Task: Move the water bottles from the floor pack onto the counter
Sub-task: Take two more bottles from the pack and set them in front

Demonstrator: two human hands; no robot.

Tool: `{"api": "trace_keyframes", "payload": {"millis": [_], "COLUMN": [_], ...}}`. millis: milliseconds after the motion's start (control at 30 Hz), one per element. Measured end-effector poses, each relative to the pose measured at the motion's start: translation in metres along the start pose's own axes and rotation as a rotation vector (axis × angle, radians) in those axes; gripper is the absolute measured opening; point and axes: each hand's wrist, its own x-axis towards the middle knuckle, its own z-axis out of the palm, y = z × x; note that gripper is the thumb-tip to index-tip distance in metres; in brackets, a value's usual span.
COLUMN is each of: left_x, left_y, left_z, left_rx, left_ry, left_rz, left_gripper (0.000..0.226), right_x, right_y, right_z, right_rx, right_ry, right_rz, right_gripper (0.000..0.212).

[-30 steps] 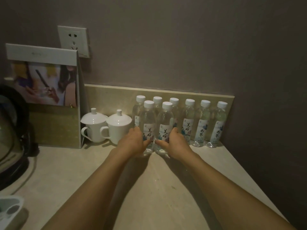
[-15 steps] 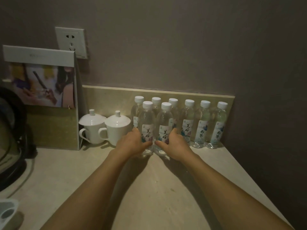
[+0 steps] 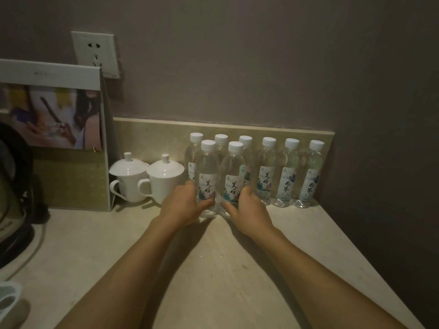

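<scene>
Hotel-room refreshment corner, dimly lit: lidded white cups (image 3: 147, 179), rows of complimentary-style water bottles (image 3: 266, 172), kettle (image 3: 11, 191), promo card stand (image 3: 52, 115) on beige desk (image 3: 213, 269) w/ wall socket (image 3: 96, 53).

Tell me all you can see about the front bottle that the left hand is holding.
The front left bottle is clear plastic with a white screw cap and a pale label carrying dark brush characters and a floral print. It stands upright on the counter, in front of the back row and close beside the other front bottle. The left hand grips its lower part, thumb across the front. Whether it is full is hard to tell.
</scene>
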Motion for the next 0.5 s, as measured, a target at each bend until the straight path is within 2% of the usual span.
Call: {"api": "trace_keyframes", "payload": {"millis": [200, 500], "left_x": [0.001, 0.0005], "left_y": [-0.0046, -0.0068], "left_z": [0.0011, 0.0005], "left_rx": [-0.01, 0.043], "left_ry": [-0.008, -0.006], "left_rz": [0.003, 0.017], "left_gripper": [0.056, 0.061], "right_x": [0.0011, 0.0051], "right_y": [0.0012, 0.0015], "right_z": [0.0021, -0.0013], "right_rx": [-0.044, -0.027], "right_ry": [0.0, -0.069], "right_rz": [-0.003, 0.002], "right_gripper": [0.05, 0.057]}}
